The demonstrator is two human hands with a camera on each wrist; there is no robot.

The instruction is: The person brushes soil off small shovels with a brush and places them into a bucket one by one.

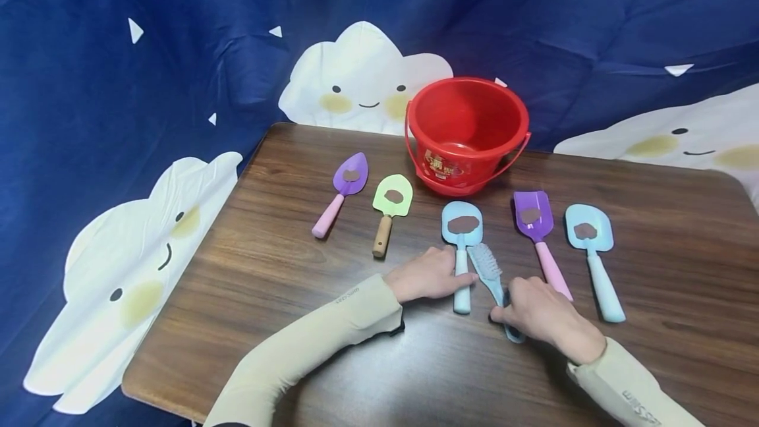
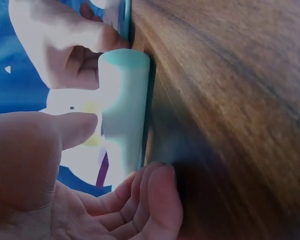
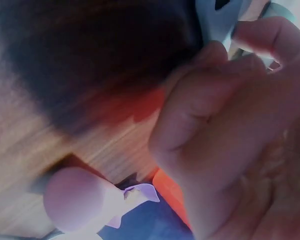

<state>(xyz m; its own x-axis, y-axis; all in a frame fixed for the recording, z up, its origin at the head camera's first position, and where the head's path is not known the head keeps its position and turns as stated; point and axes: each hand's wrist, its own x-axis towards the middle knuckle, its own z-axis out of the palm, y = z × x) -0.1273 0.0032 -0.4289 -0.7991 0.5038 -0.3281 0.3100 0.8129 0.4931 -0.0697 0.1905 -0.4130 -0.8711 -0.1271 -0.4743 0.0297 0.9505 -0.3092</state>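
Near the table's middle lies a light blue toy shovel with a brown patch on its blade. My left hand holds its pale handle, thumb on one side and curled fingers on the other. Just right of it is a light blue brush, bristles showing. Its handle is pinched between the thumb and fingers of my right hand. To the right lie a purple shovel with a pink handle and another blue shovel, both with brown patches.
A red bucket stands at the back of the wooden table. Left of centre lie a purple trowel with a pink handle and a green shovel with a wooden handle, both brown-patched. A blue cloud-print curtain hangs behind.
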